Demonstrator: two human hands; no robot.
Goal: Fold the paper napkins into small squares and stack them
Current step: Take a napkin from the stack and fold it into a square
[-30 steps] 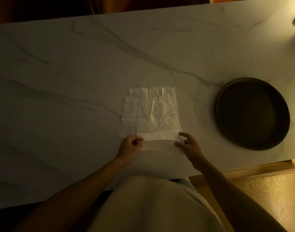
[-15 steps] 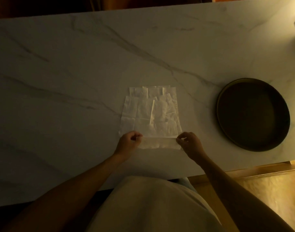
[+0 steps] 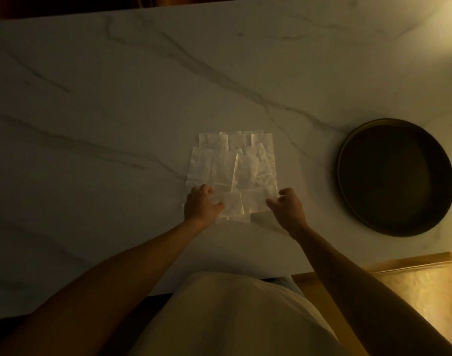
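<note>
Both hands have moved up the sheet: the left hand [image 3: 200, 205] and right hand [image 3: 287, 210] each pinch a near corner of the top napkin [image 3: 241, 202], and its near edge, flat on the tabletop [image 3: 91, 124] a second ago, now rides lifted toward the far side. The first fold looks under way. The spread of napkins [image 3: 232, 163] lies centre, the dark round tray [image 3: 395, 177] well apart on the right.

napkins [image 3: 232, 168]: white, creased | table [image 3: 117, 98]: white marble, grey veins | tray [image 3: 395, 177]: dark, brassy rim
</note>
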